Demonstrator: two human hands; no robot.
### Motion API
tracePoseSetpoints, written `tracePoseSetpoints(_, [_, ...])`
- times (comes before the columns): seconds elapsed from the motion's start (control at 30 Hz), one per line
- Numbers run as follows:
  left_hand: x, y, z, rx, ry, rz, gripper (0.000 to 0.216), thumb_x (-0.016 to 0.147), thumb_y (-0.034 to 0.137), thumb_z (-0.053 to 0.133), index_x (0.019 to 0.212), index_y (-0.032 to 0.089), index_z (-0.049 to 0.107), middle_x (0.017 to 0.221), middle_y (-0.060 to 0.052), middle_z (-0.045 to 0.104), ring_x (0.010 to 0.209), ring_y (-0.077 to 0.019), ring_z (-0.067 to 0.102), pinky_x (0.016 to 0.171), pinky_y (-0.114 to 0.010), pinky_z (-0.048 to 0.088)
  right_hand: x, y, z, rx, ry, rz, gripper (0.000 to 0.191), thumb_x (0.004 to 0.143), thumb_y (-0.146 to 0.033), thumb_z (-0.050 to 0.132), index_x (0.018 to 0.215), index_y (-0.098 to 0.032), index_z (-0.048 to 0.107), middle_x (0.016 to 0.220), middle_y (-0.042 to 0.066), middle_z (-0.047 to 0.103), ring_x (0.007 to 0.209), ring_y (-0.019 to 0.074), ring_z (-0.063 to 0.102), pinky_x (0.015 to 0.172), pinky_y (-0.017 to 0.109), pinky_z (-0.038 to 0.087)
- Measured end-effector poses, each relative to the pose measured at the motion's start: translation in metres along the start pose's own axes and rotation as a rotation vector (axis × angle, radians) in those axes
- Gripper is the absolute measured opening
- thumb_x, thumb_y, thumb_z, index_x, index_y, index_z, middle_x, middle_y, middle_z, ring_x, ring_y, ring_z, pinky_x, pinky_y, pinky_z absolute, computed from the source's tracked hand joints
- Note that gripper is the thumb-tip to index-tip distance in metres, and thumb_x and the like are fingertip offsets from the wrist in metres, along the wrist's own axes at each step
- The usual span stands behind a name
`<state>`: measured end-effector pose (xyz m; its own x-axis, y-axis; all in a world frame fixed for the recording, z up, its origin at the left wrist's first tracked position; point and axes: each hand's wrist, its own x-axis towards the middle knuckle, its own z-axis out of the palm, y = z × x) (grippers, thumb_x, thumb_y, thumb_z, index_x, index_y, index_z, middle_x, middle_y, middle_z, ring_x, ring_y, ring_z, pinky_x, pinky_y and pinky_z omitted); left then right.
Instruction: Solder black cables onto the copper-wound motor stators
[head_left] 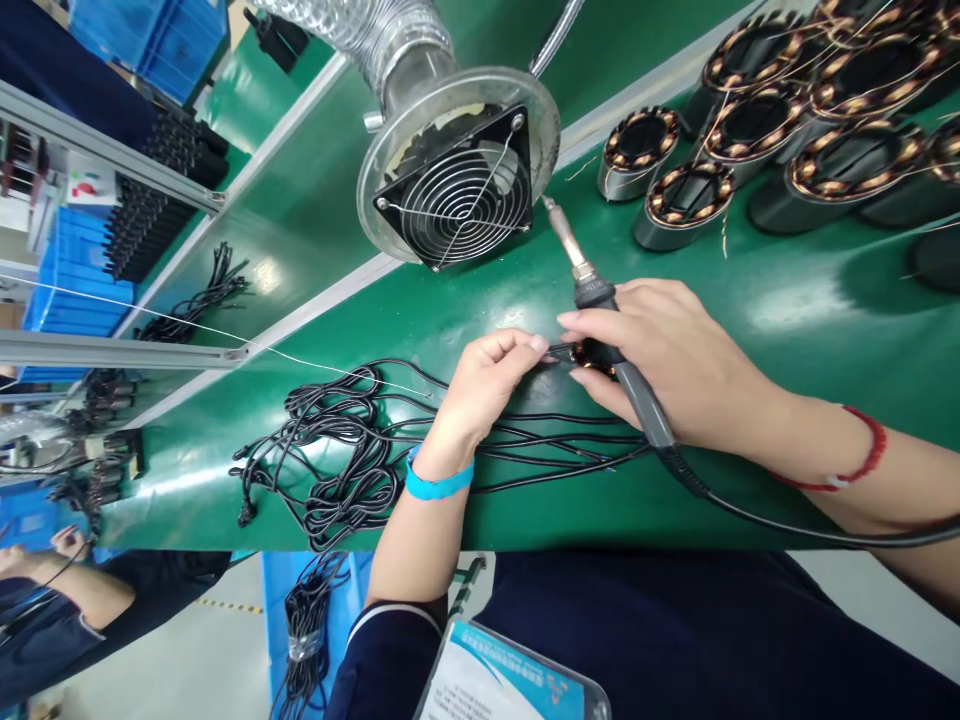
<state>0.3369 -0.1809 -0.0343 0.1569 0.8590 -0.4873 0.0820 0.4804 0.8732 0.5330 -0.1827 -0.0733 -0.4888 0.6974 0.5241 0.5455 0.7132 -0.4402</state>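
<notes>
Green bench matting (825, 300) carries tangled black cables (337, 470) at the left, a fume fan (457, 195) behind. Left hand (480, 385) pinches a wire end against a small coil (592, 355); right hand (675, 360), closed around a soldering iron (600, 300), partly covers that coil. Steadying both wrists on the mat would likely help.

A factory assembly line for electric motors. A long green worktop (825, 300) carries rows of copper-wound motor stators (757, 125) and bundles of black cable (337, 450) — beside a fume-extraction fan (457, 190) on a flexible duct. Blue storage crates (75, 270) and aluminium framing (112, 150) stand behind — another worker's arm (67, 590) shows nearby.
</notes>
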Motion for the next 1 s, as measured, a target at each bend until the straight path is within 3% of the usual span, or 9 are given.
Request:
tracePoseSetpoints(0.17, [-0.001, -0.003, -0.006, 0.118, -0.174, 0.038, 0.022, 0.078, 0.036, 0.07, 0.071, 0.016, 0.066, 0.061, 0.003, 0.056, 0.057, -0.0073, 0.041, 0.056, -0.022, 0.032, 0.004, -0.006, 0.002, 0.0, 0.097, 0.04, 0.028, 0.096, -0.019, 0.054, 0.123, -0.023, 0.055, 0.088, 0.002, 0.07, 0.085, 0.0236, 0.064, 0.088, 0.042, 0.05])
tracePoseSetpoints(0.27, [0.0, -0.009, 0.002, 0.232, -0.201, 0.133, 0.026, 0.081, 0.031, 0.068, 0.063, 0.015, 0.058, 0.059, 0.004, 0.05, 0.059, -0.0077, 0.039, 0.059, -0.023, 0.032, 0.008, -0.01, 0.005, 0.001, 0.126, 0.088, 0.025, 0.098, -0.017, 0.051, 0.122, -0.024, 0.052, 0.087, 0.001, 0.07, 0.078, 0.0215, 0.065, 0.081, 0.04, 0.051])
tracePoseSetpoints(0.4, [0.007, -0.012, 0.003, 0.187, 0.024, 0.209, 0.018, 0.085, 0.026, 0.063, 0.071, 0.016, 0.062, 0.064, 0.003, 0.055, 0.061, -0.0081, 0.043, 0.061, -0.022, 0.035, 0.012, -0.01, 0.003, -0.014, 0.162, 0.134, 0.034, 0.097, -0.016, 0.055, 0.131, -0.023, 0.049, 0.1, 0.002, 0.075, 0.092, 0.0214, 0.069, 0.086, 0.037, 0.053])
tracePoseSetpoints(0.53, [0.018, -0.006, -0.023, 0.036, 0.366, 0.266, 0.018, 0.091, 0.032, 0.058, 0.083, 0.017, 0.065, 0.077, 0.0, 0.065, 0.062, -0.0084, 0.049, 0.059, -0.022, 0.039, 0.01, 0.005, -0.014, -0.129, 0.215, 0.169, 0.033, 0.097, -0.021, 0.057, 0.13, -0.019, 0.054, 0.114, 0.008, 0.074, 0.104, 0.0232, 0.068, 0.094, 0.037, 0.052])
tracePoseSetpoints(0.67, [0.015, 0.0, -0.064, 0.194, 0.578, 0.331, 0.026, 0.094, 0.033, 0.057, 0.112, 0.017, 0.065, 0.115, -0.009, 0.07, 0.1, -0.015, 0.064, 0.087, -0.028, 0.05, 0.007, 0.032, -0.034, -0.418, 0.119, 0.287, 0.038, 0.097, -0.035, 0.046, 0.124, -0.014, 0.062, 0.1, 0.015, 0.072, 0.092, 0.0313, 0.069, 0.081, 0.044, 0.053])
tracePoseSetpoints(0.73, [0.006, 0.001, -0.081, 0.354, 0.555, 0.258, 0.037, 0.091, 0.034, 0.062, 0.123, 0.015, 0.062, 0.124, -0.013, 0.068, 0.109, -0.019, 0.063, 0.096, -0.033, 0.05, 0.006, 0.046, -0.038, -0.512, 0.019, 0.314, 0.05, 0.096, -0.043, 0.039, 0.124, -0.01, 0.064, 0.101, 0.02, 0.069, 0.098, 0.0362, 0.068, 0.083, 0.049, 0.051])
tracePoseSetpoints(0.83, [-0.007, 0.001, -0.095, 0.585, 0.335, 0.158, 0.029, 0.087, 0.03, 0.065, 0.11, 0.014, 0.069, 0.113, -0.012, 0.072, 0.105, -0.0217, 0.064, 0.1, -0.038, 0.048, 0.005, 0.059, -0.037, -0.557, -0.06, 0.264, 0.058, 0.097, -0.049, 0.033, 0.124, -0.008, 0.064, 0.109, 0.023, 0.067, 0.108, 0.037, 0.065, 0.089, 0.05, 0.048])
tracePoseSetpoints(0.93, [-0.013, 0.003, -0.099, 0.709, 0.15, 0.134, 0.018, 0.089, 0.027, 0.059, 0.087, 0.016, 0.074, 0.094, -0.006, 0.074, 0.092, -0.02, 0.065, 0.091, -0.034, 0.049, 0.006, 0.065, -0.031, -0.591, -0.017, 0.178, 0.055, 0.099, -0.049, 0.032, 0.119, -0.01, 0.065, 0.1, 0.019, 0.068, 0.099, 0.0332, 0.066, 0.083, 0.046, 0.047])
tracePoseSetpoints(1.0, [-0.014, 0.005, -0.099, 0.693, 0.191, 0.153, 0.023, 0.091, 0.026, 0.056, 0.079, 0.017, 0.073, 0.084, -0.004, 0.073, 0.083, -0.0177, 0.065, 0.081, -0.03, 0.05, 0.008, 0.066, -0.027, -0.602, 0.048, 0.096, 0.044, 0.1, -0.043, 0.036, 0.115, -0.013, 0.065, 0.093, 0.015, 0.069, 0.09, 0.03, 0.066, 0.077, 0.043, 0.045])
